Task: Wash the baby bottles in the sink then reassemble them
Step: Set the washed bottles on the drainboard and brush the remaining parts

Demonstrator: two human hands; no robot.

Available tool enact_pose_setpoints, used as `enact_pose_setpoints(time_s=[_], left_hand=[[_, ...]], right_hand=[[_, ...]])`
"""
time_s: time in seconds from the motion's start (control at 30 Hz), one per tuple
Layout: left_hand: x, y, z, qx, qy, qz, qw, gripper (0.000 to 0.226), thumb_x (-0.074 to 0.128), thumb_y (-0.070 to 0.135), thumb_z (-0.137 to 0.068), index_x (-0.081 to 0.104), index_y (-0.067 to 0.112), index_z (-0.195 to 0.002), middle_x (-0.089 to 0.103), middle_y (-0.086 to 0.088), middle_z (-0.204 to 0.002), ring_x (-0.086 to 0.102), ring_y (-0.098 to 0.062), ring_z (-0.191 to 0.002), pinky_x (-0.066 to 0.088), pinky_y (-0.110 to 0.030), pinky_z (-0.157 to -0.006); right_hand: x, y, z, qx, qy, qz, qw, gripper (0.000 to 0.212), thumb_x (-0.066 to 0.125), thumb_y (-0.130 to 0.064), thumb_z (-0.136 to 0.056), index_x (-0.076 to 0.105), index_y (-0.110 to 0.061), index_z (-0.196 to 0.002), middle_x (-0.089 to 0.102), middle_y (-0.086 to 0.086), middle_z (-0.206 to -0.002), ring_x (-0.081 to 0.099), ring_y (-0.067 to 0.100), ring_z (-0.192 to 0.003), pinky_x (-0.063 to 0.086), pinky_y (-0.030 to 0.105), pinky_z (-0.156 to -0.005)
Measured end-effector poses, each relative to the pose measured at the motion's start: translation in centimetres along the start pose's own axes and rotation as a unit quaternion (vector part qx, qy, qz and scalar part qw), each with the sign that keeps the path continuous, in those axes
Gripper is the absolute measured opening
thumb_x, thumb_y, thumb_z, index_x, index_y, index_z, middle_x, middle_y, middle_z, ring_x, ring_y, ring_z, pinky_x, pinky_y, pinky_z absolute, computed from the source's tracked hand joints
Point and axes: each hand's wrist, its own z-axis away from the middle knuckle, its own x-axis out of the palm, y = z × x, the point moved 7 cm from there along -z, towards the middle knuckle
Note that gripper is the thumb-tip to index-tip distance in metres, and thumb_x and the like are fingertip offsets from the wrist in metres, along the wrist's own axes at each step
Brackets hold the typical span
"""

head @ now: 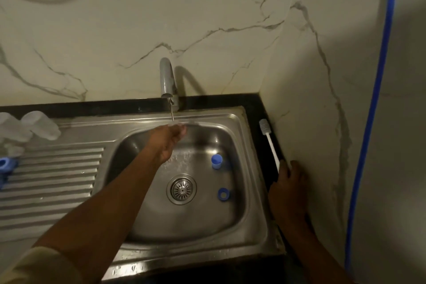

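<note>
Across the middle of the scene the steel sink [92, 122] is taking a thin stream from the tap [167, 78], and its ribbed drainboard [57, 180] is carrying two clear baby bottles [41, 125] lying on their sides at the far left. They are probably light, stiff plastic, slick when wet, so the barrel is the safest place to hold them. More blue parts [7, 165] are sitting at the left edge, too blurred to name.

On the black table [260, 108] to the right, the bottle brush [270, 143] is lying with its soft head far and its thin, stiff handle near. The right hand [289, 182] is curling its fingers over the near end of the handle.

The left hand [169, 143] is reaching under the water, fingers curled round a small clear piece [183, 129], likely soft and slippery. A blue cap [216, 162] and a blue ring [223, 194] are waiting in the basin to the right of the drain. Both are small and wet, and are best pinched by the rim.
</note>
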Motion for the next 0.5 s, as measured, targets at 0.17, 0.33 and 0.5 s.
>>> enact_pose_setpoints(time_s=[0.17,0.33,0.5], left_hand=[[0.3,1.4,0.4,0.135,0.000,-0.216,0.967,0.011,0.066,-0.001,-0.090,0.062,0.009,-0.092,0.068,-0.012,-0.085,0.068,-0.027,-0.081,0.058,-0.034,-0.069],[0.7,1.5,0.5,0.180,0.031,-0.387,0.904,0.028,0.070,0.003,-0.088,0.061,0.005,-0.114,0.072,-0.016,-0.093,0.070,-0.021,-0.073,0.053,-0.028,-0.058],[0.1,0.8,1.2,0.111,0.061,-0.493,0.861,0.009,0.063,0.009,-0.092,0.064,0.000,-0.091,0.070,-0.022,-0.085,0.067,-0.027,-0.064,0.056,-0.035,-0.057]], right_hand=[[-2.4,-2.3,-0.6,-0.051,0.071,-0.027,0.996,0.051,0.071,0.002,-0.076,0.059,0.002,-0.125,0.047,0.028,-0.135,0.043,0.041,-0.120,0.055,0.049,-0.084],[-2.2,-3.2,-0.9,-0.058,0.026,-0.055,0.996,0.050,0.066,-0.004,-0.081,0.057,-0.002,-0.130,0.044,0.025,-0.143,0.041,0.041,-0.131,0.051,0.049,-0.096],[-2.1,-4.1,0.3,-0.084,0.013,-0.077,0.993,0.051,0.068,-0.001,-0.075,0.060,-0.001,-0.125,0.047,0.024,-0.141,0.044,0.043,-0.130,0.048,0.050,-0.098]])
